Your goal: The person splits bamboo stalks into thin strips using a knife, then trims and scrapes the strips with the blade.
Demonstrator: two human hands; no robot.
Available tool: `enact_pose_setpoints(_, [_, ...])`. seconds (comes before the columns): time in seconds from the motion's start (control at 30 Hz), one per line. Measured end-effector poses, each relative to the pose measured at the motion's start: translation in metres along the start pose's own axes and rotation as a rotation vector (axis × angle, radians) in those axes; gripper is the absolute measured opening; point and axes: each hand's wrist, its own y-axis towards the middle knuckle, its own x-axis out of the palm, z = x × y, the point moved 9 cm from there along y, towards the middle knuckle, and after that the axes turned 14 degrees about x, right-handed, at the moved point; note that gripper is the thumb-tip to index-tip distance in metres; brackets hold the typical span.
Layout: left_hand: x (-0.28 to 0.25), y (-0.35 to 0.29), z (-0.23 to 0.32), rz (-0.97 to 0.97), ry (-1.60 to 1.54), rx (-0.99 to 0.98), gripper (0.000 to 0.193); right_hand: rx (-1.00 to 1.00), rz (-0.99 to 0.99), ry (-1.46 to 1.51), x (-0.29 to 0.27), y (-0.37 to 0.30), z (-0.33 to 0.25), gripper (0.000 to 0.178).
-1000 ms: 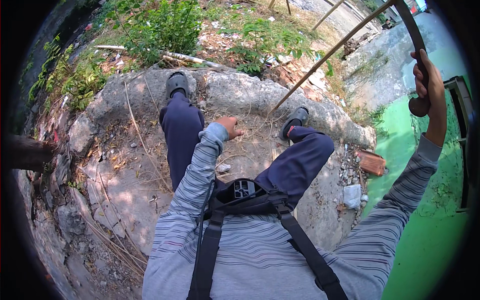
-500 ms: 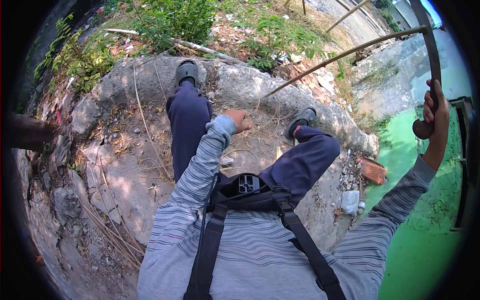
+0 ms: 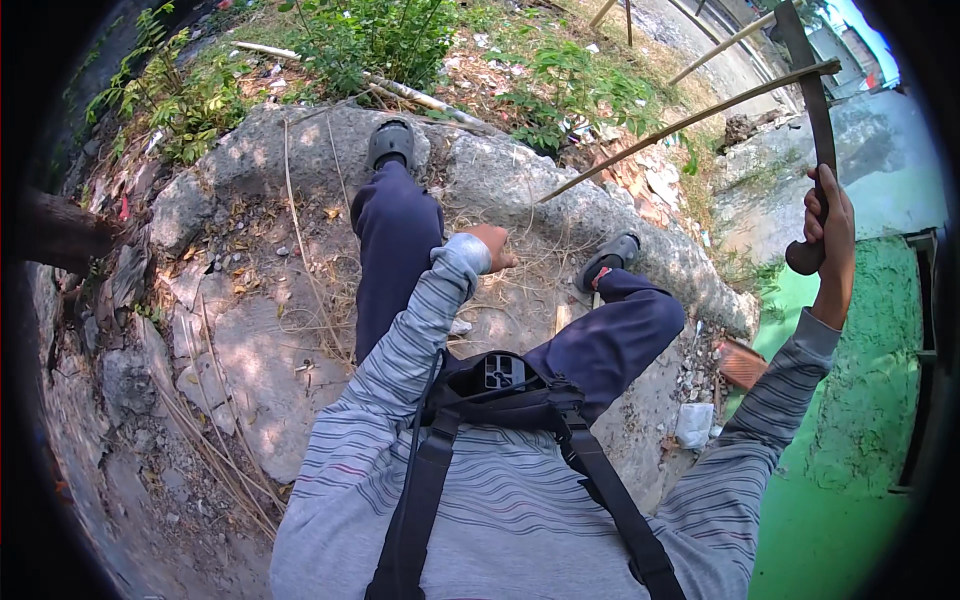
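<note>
Raised at the upper right, my right hand is closed around the handle of a machete, its dark blade pointing up and a rounded knob at the handle's lower end. A long, thin wooden strip crosses the blade near its upper part; whether it is caught on the edge or only touches it, I cannot tell. The strip's lower end hangs free above the concrete ledge. My left hand is between my legs with its fingers curled in; what they hold, if anything, is hidden. Thin pale fibre strips lie around it.
A broken concrete ledge runs past my feet, with leafy plants and litter beyond. At right are a green wall, a reddish brick-like block and a white package. Long dry strips lie at left.
My right hand and the machete have shifted left. The wooden strip, bowed before, now looks straighter. My left hand appears slightly lower and to the right, staying curled.
</note>
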Motion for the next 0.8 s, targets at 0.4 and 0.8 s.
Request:
enact_pose_setpoints(0.4, [-0.01,-0.009,-0.004,0.008,-0.055,-0.06,0.07,0.062,-0.122,-0.007,0.039,-0.01,0.027,0.034])
enact_pose_setpoints(0.8, [0.002,-0.004,-0.013,0.045,-0.06,-0.018,0.067,0.068,-0.134,0.027,0.078,-0.021,0.067,0.034])
